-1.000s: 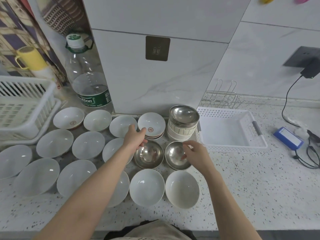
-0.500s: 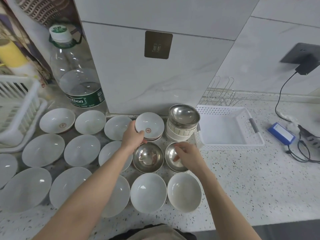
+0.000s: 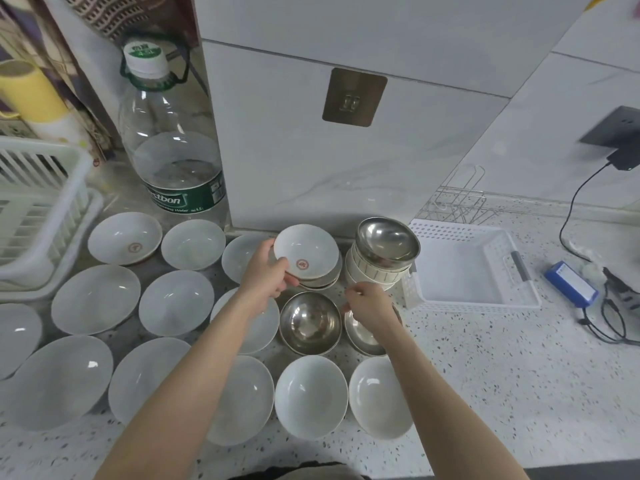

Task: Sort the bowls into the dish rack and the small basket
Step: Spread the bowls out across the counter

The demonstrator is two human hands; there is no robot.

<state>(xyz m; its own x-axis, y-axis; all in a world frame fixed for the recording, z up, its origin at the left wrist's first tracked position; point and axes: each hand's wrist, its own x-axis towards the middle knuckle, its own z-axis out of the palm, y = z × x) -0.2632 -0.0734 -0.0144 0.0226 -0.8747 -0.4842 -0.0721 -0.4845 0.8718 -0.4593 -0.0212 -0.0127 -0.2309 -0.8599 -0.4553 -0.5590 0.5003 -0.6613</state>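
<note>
Many white bowls cover the speckled counter. My left hand grips the rim of a small white bowl with a red mark, tilted up off a short stack of like bowls. My right hand pinches the far rim of a steel bowl, which tilts slightly. A second steel bowl lies between my hands. Behind stands a stack of ribbed white cups topped by a steel bowl. The small white basket is at the right, holding nothing. The white dish rack is at the far left.
A large clear water bottle stands at the back left beside a white cabinet. A wire rack sits behind the basket. A blue box and black cables lie at the far right. A yellow cup is at the top left.
My left hand has closed on the red-marked bowl and tipped it up off its stack. My right hand has shifted onto the steel bowl's rim and pinched it.
</note>
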